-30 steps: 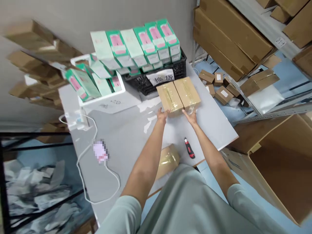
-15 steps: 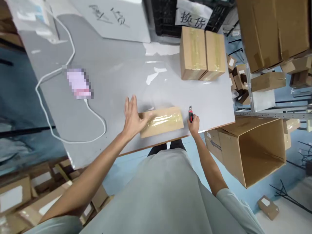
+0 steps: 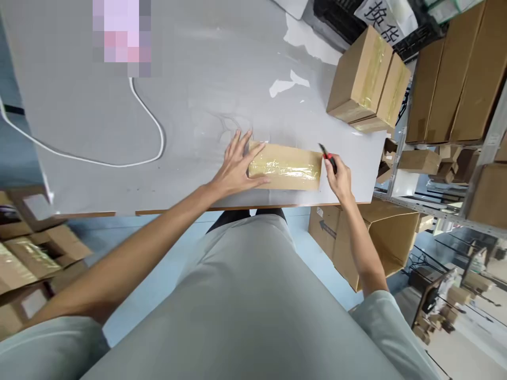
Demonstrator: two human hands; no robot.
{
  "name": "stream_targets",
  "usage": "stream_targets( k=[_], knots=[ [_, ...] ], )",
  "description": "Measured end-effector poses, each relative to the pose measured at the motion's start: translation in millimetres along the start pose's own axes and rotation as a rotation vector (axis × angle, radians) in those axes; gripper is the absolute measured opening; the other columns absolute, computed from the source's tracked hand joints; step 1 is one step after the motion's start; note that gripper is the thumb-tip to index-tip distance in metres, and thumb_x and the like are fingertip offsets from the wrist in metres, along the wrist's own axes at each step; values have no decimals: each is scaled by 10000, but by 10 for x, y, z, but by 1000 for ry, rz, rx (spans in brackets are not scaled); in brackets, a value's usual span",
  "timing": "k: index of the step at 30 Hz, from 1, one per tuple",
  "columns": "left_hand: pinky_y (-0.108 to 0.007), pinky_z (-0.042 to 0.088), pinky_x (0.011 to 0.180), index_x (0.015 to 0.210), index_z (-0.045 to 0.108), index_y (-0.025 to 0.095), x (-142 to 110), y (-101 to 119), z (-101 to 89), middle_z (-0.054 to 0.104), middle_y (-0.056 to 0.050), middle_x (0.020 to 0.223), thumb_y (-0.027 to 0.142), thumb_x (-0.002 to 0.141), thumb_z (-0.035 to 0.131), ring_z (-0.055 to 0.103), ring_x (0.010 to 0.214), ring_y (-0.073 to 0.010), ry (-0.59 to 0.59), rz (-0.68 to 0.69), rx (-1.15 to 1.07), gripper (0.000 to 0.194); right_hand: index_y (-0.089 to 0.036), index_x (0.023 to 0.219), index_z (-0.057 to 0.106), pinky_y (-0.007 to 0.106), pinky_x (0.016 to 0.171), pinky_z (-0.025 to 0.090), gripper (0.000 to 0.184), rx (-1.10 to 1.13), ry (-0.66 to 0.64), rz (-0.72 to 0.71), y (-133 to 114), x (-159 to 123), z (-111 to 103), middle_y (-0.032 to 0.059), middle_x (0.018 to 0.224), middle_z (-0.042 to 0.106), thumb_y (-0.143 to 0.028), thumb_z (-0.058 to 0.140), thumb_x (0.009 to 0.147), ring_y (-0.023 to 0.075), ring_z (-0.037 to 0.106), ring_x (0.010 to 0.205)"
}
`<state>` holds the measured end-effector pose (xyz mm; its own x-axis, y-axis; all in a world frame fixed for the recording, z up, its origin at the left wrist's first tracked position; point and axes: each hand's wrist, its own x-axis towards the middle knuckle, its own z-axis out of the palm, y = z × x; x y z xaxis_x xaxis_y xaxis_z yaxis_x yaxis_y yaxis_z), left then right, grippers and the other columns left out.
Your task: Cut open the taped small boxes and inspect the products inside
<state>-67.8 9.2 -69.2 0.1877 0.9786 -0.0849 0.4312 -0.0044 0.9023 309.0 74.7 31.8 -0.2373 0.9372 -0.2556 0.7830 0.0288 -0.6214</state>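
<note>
**Brown taped carton lay crosswise between the two hands**

Brown cardboard, glossy with clear tape, the long flat carton (image 3: 285, 168) lay near the front edge of the grey table (image 3: 198, 105), its long axis running left to right. The left hand (image 3: 237, 166) pressed its left end with fingers spread. The right hand (image 3: 339, 177) was closed around a red-and-black utility knife (image 3: 328, 157) just beside the right end. Two taller taped boxes (image 3: 366, 82) stood well apart, farther back.

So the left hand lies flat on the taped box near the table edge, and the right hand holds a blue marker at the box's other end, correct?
Not quite. The head view shows the right hand holding a red and black utility knife, not a blue marker. The rest stands: the left hand lies flat on the taped box near the table edge.
</note>
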Motion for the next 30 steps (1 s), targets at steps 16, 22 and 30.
stream_targets(
  k=[16, 22, 30],
  knots=[
    [-804, 141, 1420, 1695, 584, 299, -11, -312, 279, 317, -158, 1933, 970, 832, 830, 107, 1828, -545, 91, 63, -147, 1121, -265, 1405, 762, 381, 1010, 565, 621, -464, -596, -270, -1284, 409, 430, 77, 1276, 864, -711, 360, 1248, 343, 795, 1230],
    [-787, 180, 1431, 1765, 486, 310, -7, -334, 295, 291, -188, 1939, 943, 877, 815, 154, 1827, -525, 115, 185, -103, 1140, -254, 1515, 705, 322, 854, 504, 473, -734, -680, -310, -1605, 402, 360, 109, 1377, 858, -499, 369, 1292, 310, 796, 1208],
    [-791, 170, 1435, 1729, 522, 327, -1, -331, 259, 293, -145, 1940, 916, 873, 852, 121, 1833, -525, 96, 159, -127, 1090, -253, 1524, 703, 355, 881, 532, 427, -815, -673, -296, -1763, 362, 410, 118, 1330, 865, -435, 398, 1288, 329, 817, 1174]
  ],
)
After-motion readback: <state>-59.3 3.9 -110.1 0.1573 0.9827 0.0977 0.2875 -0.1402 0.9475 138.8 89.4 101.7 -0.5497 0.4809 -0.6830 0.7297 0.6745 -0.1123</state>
